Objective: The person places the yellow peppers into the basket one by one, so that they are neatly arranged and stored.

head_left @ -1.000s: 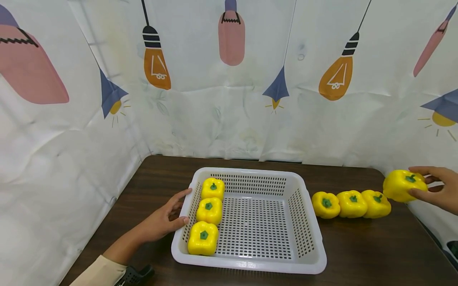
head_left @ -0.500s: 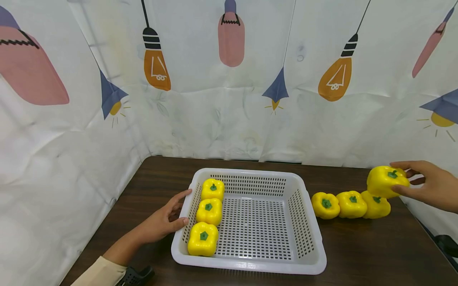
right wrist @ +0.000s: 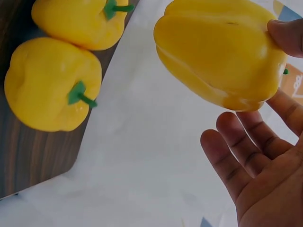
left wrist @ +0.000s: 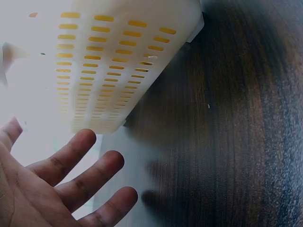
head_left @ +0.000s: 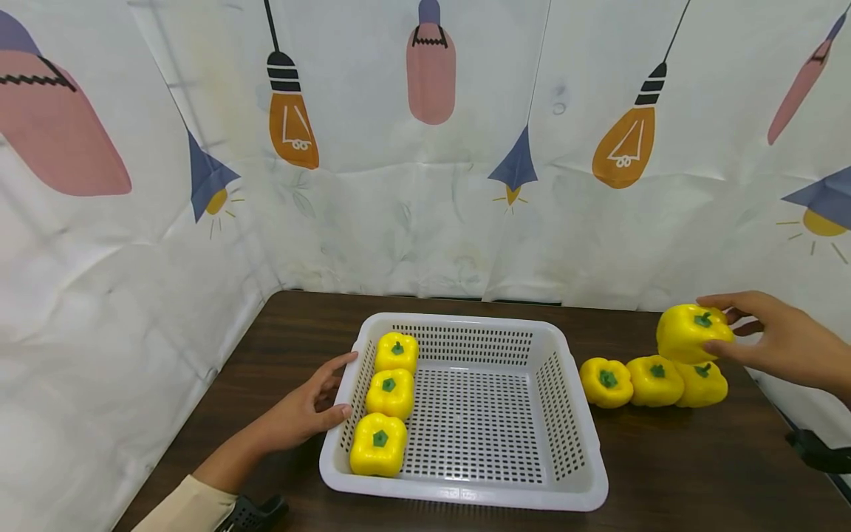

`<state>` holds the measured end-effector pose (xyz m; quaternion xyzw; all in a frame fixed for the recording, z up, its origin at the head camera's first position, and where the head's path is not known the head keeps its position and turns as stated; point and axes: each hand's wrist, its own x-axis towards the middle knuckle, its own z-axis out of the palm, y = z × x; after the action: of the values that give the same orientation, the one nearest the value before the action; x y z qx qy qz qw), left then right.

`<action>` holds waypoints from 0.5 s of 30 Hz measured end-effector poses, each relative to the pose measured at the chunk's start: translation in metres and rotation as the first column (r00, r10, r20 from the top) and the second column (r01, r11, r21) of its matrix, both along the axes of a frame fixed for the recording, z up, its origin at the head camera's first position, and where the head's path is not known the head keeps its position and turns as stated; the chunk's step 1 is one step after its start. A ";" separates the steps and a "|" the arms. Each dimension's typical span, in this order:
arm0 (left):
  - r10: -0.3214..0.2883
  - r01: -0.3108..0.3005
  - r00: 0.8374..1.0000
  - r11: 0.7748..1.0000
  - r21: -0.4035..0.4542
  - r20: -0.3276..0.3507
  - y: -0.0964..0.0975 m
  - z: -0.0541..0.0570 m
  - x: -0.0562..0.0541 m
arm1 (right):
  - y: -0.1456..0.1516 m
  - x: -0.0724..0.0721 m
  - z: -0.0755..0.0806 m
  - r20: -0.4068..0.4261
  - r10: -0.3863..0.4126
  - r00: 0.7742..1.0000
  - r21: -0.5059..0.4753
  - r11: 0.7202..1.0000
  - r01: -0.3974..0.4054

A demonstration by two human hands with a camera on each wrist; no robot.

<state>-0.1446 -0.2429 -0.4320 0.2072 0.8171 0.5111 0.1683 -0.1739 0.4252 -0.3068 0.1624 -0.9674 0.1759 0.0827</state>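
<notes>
My right hand point(head_left: 771, 332) pinches a yellow bell pepper point(head_left: 688, 334) between thumb and fingers, raised over the right end of a pepper row. In the right wrist view the held pepper point(right wrist: 215, 52) shows its smooth side, the thumb at its stem end. Below it in the head view lie three yellow bell peppers point(head_left: 654, 380) side by side. My left hand point(head_left: 309, 406) rests at the left rim of a white perforated basket point(head_left: 465, 496), fingers loosely spread. Inside, along the left wall, three more yellow peppers point(head_left: 389, 393) stand in a column, green stems up.
A dark wooden table point(head_left: 698, 473) carries the basket and the pepper row. White patterned cloth point(head_left: 412, 229) hangs behind and at the left side. A black strap point(head_left: 819, 451) shows near the right edge.
My right hand has carried its pepper leftward and slightly up, from beyond the row's right end to above it. The left hand, basket and other peppers stay where they were.
</notes>
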 end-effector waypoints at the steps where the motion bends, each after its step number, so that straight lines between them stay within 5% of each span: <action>1: 0.001 -0.001 1.000 1.000 -0.002 -0.001 0.000 0.000 0.000 | -0.001 0.000 0.000 0.001 0.003 1.000 -0.003 1.000 -0.003; 15: -0.004 0.004 1.000 1.000 -0.007 -0.010 0.000 0.000 -0.001 | -0.017 -0.001 0.002 0.013 0.027 1.000 -0.006 1.000 -0.027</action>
<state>-0.1454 -0.2431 -0.4320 0.2107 0.8194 0.5068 0.1657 -0.1745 0.4082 -0.3052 0.1742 -0.9651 0.1809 0.0742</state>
